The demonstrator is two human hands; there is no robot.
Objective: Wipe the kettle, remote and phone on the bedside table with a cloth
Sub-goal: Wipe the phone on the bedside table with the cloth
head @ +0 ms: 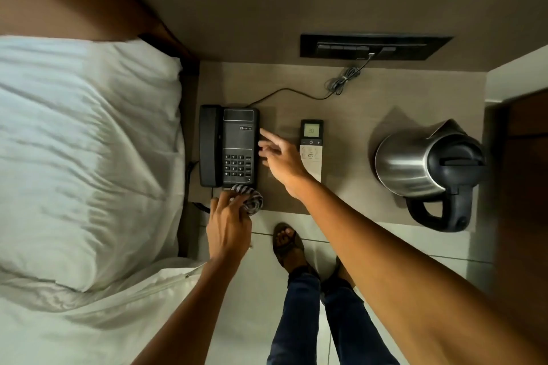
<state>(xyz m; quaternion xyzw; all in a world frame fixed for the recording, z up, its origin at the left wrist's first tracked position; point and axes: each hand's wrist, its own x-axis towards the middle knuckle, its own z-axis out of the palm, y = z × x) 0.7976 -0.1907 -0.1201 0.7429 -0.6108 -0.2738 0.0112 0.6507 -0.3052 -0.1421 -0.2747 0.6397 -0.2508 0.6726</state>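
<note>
In the head view, the left hand (228, 224) has its fingers (221, 201) clamped on a bunched striped cloth (250, 198) at the near edge of the black desk phone (229, 145), which lies at the left side of the tabletop (350, 109) beside the bed (89, 142). The right hand (281, 157) hovers with its fingers apart, just beside the right edge of the phone, and holds nothing. The step in hand seems to be the wiping of the phone. To do it well, the right hand should steady the phone body, and the cloth should go lightly over the keypad and the handset, so the handset stays in place. The remote (311, 148) lies just right of the right hand; the steel kettle (427, 169) stands well apart at the right.
</note>
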